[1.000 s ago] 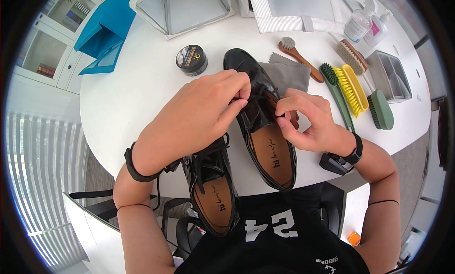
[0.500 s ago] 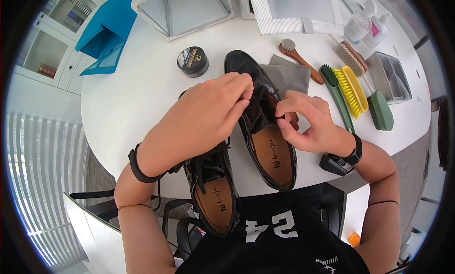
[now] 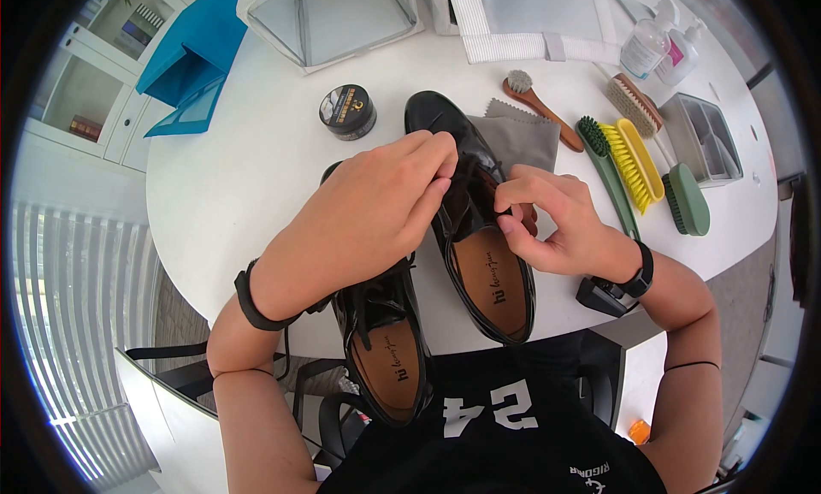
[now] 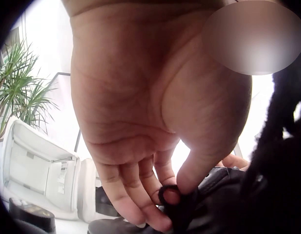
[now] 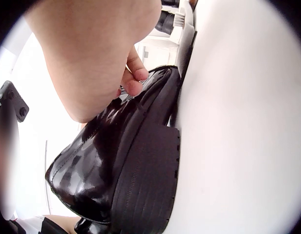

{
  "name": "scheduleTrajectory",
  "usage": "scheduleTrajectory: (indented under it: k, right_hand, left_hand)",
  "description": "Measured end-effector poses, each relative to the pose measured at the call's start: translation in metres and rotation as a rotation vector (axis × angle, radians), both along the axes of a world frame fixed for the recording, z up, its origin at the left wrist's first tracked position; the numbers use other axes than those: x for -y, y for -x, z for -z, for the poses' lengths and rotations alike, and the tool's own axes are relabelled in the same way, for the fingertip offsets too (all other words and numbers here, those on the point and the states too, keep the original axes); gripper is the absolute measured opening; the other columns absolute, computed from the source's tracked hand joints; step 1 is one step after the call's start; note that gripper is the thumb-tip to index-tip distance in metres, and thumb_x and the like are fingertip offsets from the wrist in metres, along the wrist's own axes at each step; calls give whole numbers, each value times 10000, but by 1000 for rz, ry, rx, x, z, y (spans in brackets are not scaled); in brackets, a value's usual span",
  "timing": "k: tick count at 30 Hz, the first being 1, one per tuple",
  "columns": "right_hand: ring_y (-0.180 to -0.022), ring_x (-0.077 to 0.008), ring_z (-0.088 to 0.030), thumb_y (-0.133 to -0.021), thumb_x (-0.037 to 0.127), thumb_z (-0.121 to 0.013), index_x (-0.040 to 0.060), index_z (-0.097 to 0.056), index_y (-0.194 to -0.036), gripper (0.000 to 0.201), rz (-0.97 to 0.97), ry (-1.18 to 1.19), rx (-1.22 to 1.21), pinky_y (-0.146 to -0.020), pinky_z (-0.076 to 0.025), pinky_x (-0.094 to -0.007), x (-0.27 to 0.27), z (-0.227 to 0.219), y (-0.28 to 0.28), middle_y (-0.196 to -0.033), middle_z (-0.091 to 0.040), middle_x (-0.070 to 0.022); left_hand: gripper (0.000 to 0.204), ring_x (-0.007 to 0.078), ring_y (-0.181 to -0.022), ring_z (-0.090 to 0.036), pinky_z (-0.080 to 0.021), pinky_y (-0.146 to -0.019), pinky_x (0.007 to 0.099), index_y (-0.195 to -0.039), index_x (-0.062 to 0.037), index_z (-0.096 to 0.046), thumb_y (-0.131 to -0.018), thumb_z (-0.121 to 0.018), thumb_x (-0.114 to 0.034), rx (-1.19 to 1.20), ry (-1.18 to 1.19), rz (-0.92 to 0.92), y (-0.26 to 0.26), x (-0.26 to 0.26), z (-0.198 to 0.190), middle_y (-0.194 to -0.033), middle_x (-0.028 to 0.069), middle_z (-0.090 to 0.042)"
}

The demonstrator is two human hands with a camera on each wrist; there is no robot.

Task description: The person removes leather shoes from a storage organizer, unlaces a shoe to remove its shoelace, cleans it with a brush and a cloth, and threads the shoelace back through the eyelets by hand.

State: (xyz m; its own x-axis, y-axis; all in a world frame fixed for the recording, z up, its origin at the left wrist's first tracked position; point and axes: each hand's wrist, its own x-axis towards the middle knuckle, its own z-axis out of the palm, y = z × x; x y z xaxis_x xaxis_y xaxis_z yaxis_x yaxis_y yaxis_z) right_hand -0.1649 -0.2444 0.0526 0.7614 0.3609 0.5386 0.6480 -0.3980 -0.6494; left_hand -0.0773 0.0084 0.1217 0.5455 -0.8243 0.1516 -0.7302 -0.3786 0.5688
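Two black patent lace-up shoes with tan insoles lie before me. The farther shoe (image 3: 430, 113), toe pointing away, is between my hands. My left hand (image 3: 368, 195) arches over the nearer shoe (image 3: 398, 299) and pinches a black shoelace at the farther shoe's throat; the lace loop (image 4: 179, 212) shows between thumb and fingers in the left wrist view. On the other side, my right hand (image 3: 560, 218) pinches a dark lace end beside the opening, thumb against forefinger. The right wrist view has the shoe's glossy heel (image 5: 87, 170) below that hand, its fingertips partly hidden.
A round polish jar (image 3: 348, 112) stands beyond my left hand. Past the shoe lie a grey cloth (image 3: 522, 136), a wooden dauber (image 3: 547, 111), a yellow brush (image 3: 637, 162) and green brushes (image 3: 687, 199). White storage boxes (image 3: 342, 23) and pump bottles (image 3: 646, 47) stand at the back.
Both hands keep their pinches at the farther shoe. The left hand and wrist have shifted very slightly to the right; the shoes stay almost where they were.
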Motion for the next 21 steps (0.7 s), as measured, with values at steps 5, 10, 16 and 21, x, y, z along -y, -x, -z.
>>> scheduleTrajectory:
  k: [5, 10, 16, 21]
  right_hand:
    - [-566, -113, -559, -939, -26, -715, 71, -653, -1118, 212, -5, 0, -6, -509, -461, -272, 0, 1, 0, -817, -574, -20]
    - [-568, -115, -558, -939, -29, -714, 70, -654, -1118, 213, -5, 4, -10, -510, -465, -273, 0, 0, 0, -817, -575, -20]
    - [-580, -118, -563, -940, -34, -713, 67, -657, -1128, 221, -14, -5, -5, -511, -464, -273, 0, 1, -1, -814, -574, -22]
    - [-583, -121, -560, -946, -33, -714, 66, -662, -1141, 225, -21, 1, -23, -518, -467, -276, 1, 1, 0, -809, -574, -25]
  left_hand:
    - [88, 364, -789, -592, -480, -740, 443, -1049, 10, -544, -1010, -617, -21, -2, -6, -8, 1, 2, 1, -935, 176, -594]
    - [87, 366, -781, -586, -472, -732, 449, -1054, 7, -541, -1012, -612, -22, -4, 12, -6, 1, 1, 2, -936, 176, -588]
    - [89, 378, -774, -575, -462, -721, 453, -1061, 1, -536, -1013, -608, -18, 13, 3, -6, 1, 2, 3, -939, 177, -584]
    - [94, 384, -773, -573, -459, -715, 459, -1068, 0, -533, -1013, -609, -14, -3, -21, -17, 3, 2, 0, -944, 182, -588]
